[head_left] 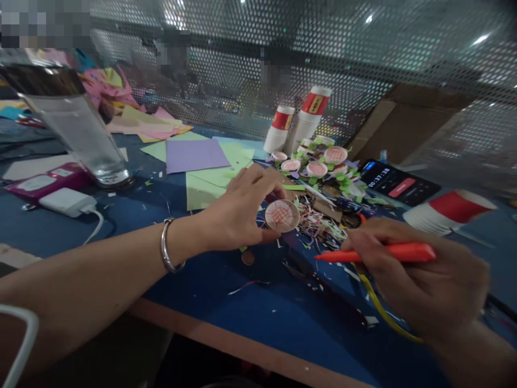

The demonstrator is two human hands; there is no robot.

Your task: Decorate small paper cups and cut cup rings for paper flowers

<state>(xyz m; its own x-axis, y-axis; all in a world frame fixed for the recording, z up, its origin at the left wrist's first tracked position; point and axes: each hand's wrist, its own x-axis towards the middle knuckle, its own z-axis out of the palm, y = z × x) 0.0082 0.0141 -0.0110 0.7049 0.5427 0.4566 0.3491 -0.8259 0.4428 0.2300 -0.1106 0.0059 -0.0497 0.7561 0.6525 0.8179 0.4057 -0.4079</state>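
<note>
a: your red marker (pixel 404 251) is up in your right hand (pixel 420 275), fingers clamped on the barrel. tip points left across the view, long axis almost level, blunt end a hair higher.

b: yep, and the tip sits a bit low of the round paper disc (pixel 281 215) in your left hand (pixel 250 207), near it but not touching.

a: left thumb's under that disc, fingertips over the top, so they're clamped on its rim. the face with the red crisscross lines looks back at you. can't tell if the bottom edge touches the table.

b: room-wise, you've got a gap between tip and disc. a dark tool (pixel 339 302) lies below it, slanting down to the right, too dim to say what exactly. left of that, blue tabletop (pixel 258 307) runs to the wooden front edge (pixel 242 345), with a thread and some bits on it.

a: far side's tighter: paper shreds (pixel 323 223) heaped between your hands, plus a paper cup (pixel 456 209) on its side just past your right hand, near the phone (pixel 398 186).
</note>
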